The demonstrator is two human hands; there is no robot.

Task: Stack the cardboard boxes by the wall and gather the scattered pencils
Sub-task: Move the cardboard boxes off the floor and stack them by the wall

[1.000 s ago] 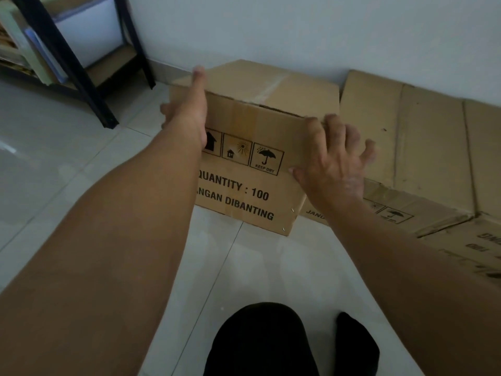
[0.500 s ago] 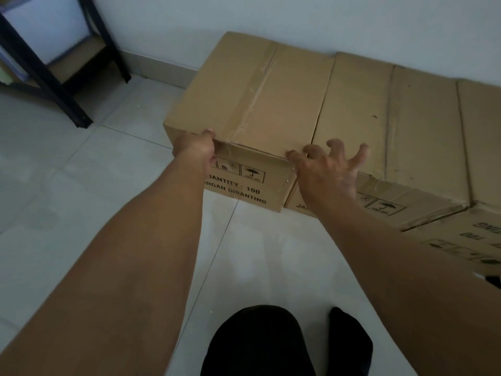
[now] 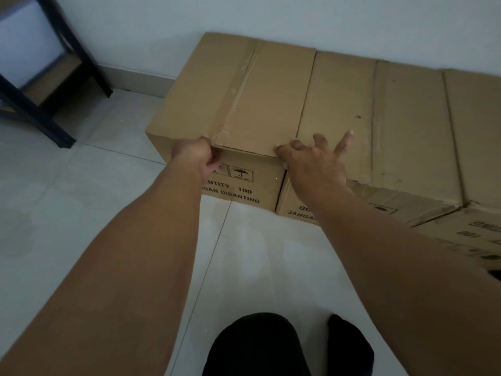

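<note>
A taped brown cardboard box (image 3: 238,93) printed "QUANTITY : 100" sits on the floor against the white wall, at the left end of a row. My left hand (image 3: 198,156) curls over its near top edge, fingers bent down onto the front face. My right hand (image 3: 314,161) rests on the box's near right corner with fingers spread, reaching onto the neighbouring box (image 3: 339,123). Another box (image 3: 412,126) continues the row to the right. No pencils are visible.
A black metal shelf frame (image 3: 40,109) stands at the far left by the wall. A further box (image 3: 474,229) with upside-down print lies at the right edge. Pale floor tiles (image 3: 81,199) stretch left and toward me; my dark-clothed knees (image 3: 260,346) are at the bottom.
The box was tilted up with my hands on its sides; it now lies flat against the wall beside the row. My hands have shifted to its near top edge and corner.
</note>
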